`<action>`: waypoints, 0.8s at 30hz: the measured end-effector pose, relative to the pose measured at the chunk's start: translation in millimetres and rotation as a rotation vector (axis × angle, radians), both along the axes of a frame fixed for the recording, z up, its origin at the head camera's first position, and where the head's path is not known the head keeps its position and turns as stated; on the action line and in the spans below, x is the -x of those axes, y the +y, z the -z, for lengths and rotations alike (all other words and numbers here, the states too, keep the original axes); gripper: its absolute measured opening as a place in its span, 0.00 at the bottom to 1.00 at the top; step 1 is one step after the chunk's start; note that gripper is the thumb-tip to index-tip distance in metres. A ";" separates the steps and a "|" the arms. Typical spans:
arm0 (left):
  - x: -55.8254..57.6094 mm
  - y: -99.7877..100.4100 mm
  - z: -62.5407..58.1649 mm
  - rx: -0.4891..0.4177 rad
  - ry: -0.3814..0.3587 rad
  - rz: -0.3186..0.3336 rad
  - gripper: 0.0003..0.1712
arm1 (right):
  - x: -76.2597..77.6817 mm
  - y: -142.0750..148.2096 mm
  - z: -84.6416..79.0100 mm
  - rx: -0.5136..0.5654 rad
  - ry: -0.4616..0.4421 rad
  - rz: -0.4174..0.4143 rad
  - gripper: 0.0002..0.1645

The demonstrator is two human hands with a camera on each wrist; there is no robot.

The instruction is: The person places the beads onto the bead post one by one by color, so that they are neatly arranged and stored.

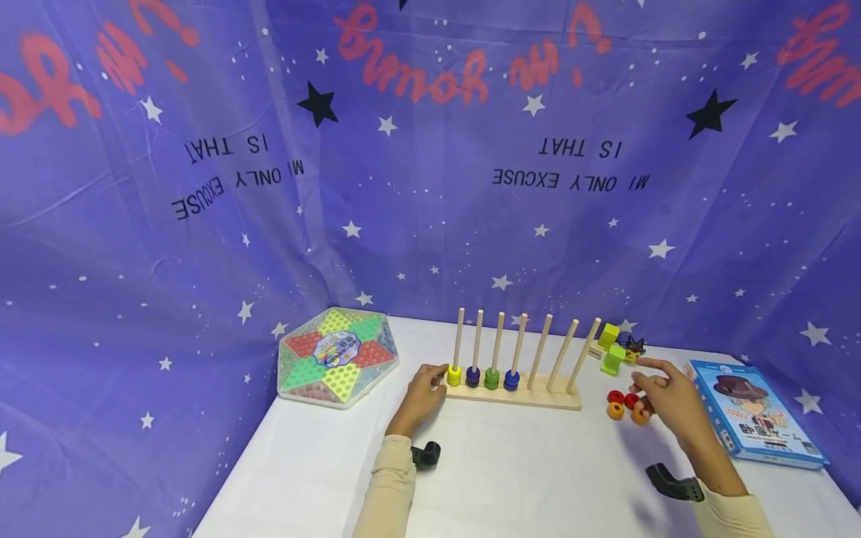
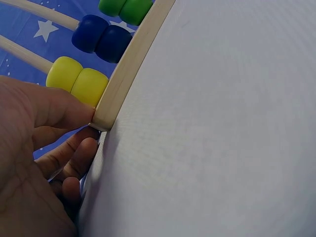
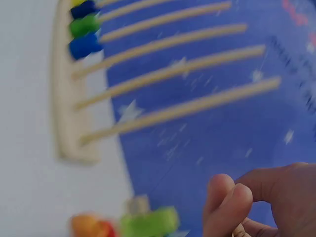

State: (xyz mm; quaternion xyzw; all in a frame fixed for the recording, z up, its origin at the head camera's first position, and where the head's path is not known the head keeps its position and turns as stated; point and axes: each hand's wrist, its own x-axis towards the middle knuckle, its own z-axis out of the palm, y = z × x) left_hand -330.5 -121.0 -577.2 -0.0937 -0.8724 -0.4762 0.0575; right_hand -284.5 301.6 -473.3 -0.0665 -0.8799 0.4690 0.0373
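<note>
A wooden peg stand [image 1: 561,400] with several upright rods stands on the white table. Its four left rods carry pairs of beads: yellow [image 1: 454,376], dark purple [image 1: 473,377], green [image 1: 492,379] and blue [image 1: 512,381]. My left hand [image 1: 422,396] holds the stand's left end beside the yellow beads, its thumb and fingers at the corner of the base in the left wrist view. Over at the right, my right hand [image 1: 669,400] is above loose red beads [image 1: 615,397] and orange beads [image 1: 615,411], fingers bent loosely with nothing visible between them.
Behind the right hand are yellow-green blocks [image 1: 610,350] and a small dark spiky figure [image 1: 634,348]. A blue game box [image 1: 760,418] lies at the right. The hexagonal Chinese checkers board [image 1: 366,381] lies at the left. Purple starred cloth [image 1: 430,246] hangs behind the table.
</note>
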 end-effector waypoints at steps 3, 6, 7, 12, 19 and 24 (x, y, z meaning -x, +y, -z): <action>1.4 0.9 3.4 -0.003 -0.005 -0.002 0.26 | -3.5 17.3 27.8 0.006 -0.091 0.039 0.38; 1.8 1.2 4.9 -0.010 -0.004 -0.002 0.26 | -7.3 26.3 48.1 0.035 -0.167 0.064 0.40; 1.9 1.2 4.8 -0.011 -0.005 -0.003 0.26 | -7.9 27.8 53.4 0.050 -0.186 0.070 0.41; 1.3 1.7 5.8 -0.003 -0.009 -0.016 0.26 | -7.4 30.5 71.8 0.103 -0.245 0.091 0.45; -3.6 3.0 2.3 -0.017 -0.005 -0.019 0.26 | -6.4 29.8 81.8 0.139 -0.279 0.135 0.42; -4.5 3.4 -1.9 -0.023 0.004 -0.009 0.26 | -7.1 28.0 83.6 0.157 -0.262 0.150 0.41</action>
